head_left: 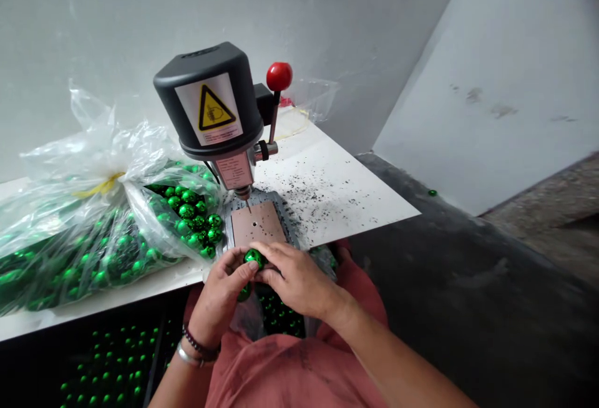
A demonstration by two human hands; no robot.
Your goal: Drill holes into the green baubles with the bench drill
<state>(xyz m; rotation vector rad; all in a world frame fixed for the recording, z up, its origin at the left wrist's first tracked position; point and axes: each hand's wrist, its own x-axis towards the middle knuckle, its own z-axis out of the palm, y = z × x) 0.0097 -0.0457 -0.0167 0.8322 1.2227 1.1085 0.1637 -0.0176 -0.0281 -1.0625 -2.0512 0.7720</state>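
Note:
A shiny green ball point(253, 257) sits between my two hands, just in front of the drill press point(210, 102). My left hand point(225, 278) grips it with thumb and fingers. From the other side, my right hand point(292, 274) closes its fingers on the same ball. A second green ball point(244, 293) shows just below my left fingers; what supports it is hidden. Beyond my fingertips, the press's drill bit point(248, 206) points down at a pinkish-brown base plate point(243, 227) that has a small hole.
A clear plastic bag point(135, 189) of green balls lies open on the white table point(369, 205), left of the press. Dark shavings are scattered to the right. A red-knobbed lever point(279, 76) rises beside the press. More balls point(283, 315) lie below my hands, and one point(432, 193) on the floor.

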